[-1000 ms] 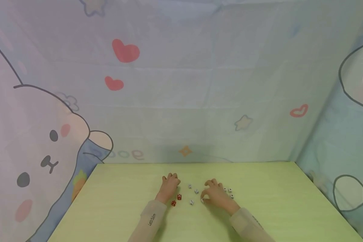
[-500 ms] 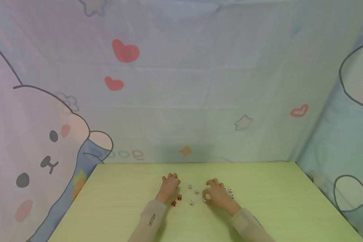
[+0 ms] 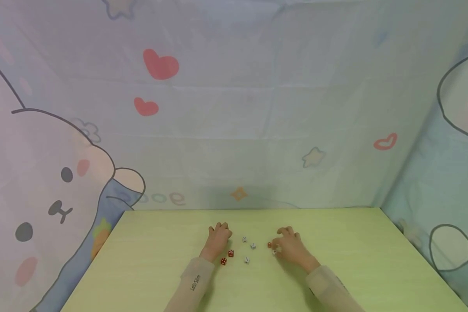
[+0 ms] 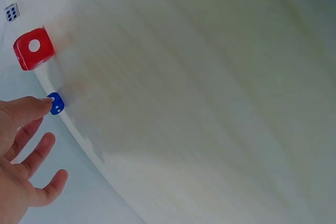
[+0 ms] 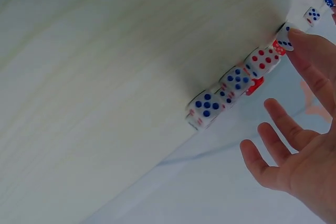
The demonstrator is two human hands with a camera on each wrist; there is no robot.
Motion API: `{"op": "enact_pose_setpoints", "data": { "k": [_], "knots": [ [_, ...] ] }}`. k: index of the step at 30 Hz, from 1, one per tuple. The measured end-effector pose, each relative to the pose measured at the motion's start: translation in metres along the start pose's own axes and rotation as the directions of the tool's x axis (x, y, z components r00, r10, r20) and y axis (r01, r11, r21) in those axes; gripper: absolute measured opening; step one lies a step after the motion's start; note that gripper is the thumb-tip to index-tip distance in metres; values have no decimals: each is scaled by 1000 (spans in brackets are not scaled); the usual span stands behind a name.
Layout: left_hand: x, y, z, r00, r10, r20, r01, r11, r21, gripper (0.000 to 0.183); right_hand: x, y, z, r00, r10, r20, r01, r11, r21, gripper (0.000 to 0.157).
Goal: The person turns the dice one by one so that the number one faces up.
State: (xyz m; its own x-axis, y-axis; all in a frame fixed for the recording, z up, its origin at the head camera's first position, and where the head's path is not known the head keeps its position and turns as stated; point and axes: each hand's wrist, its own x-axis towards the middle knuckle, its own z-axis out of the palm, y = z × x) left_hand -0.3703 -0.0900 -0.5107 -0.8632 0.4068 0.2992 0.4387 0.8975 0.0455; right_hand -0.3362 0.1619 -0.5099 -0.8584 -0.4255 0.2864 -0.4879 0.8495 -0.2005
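In the left wrist view, my left hand (image 4: 23, 156) pinches a small blue die (image 4: 56, 104) between thumb and forefinger, other fingers spread. A larger red die (image 4: 34, 49) lies beside it. In the right wrist view, my right hand (image 5: 302, 140) pinches a white die (image 5: 284, 37) with blue pips. Close to that die, a row of white dice (image 5: 237, 78) and red dice (image 5: 254, 85) runs along the table. Seen from the head, the left hand (image 3: 217, 240) rests left of the loose dice and the right hand (image 3: 294, 249) stands to their right.
Between the hands lie several white dice (image 3: 253, 246). Two red dice (image 3: 231, 253) sit by the left wrist, and a red die (image 3: 269, 245) shows at the right fingertips. The pale yellow-green table (image 3: 148, 255) ends at a printed cloth backdrop (image 3: 226, 108).
My right hand has moved right with the white die, uncovering a red die on its left and covering the white dice that showed on its right. The left hand has stayed in place.
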Motion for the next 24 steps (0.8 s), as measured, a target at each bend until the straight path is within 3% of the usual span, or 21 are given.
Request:
{"op": "enact_pose_setpoints", "data": {
  "k": [14, 24],
  "knots": [
    [0, -1, 2, 1000, 18, -24, -19, 1000, -13, 20, -4, 13, 3, 999, 4, -33, -4, 1000, 1, 10],
    [2, -2, 3, 1000, 5, 2, -5, 1000, -19, 18, 5, -3, -5, 998, -29, -62, 32, 998, 52, 6]
  ]
}}
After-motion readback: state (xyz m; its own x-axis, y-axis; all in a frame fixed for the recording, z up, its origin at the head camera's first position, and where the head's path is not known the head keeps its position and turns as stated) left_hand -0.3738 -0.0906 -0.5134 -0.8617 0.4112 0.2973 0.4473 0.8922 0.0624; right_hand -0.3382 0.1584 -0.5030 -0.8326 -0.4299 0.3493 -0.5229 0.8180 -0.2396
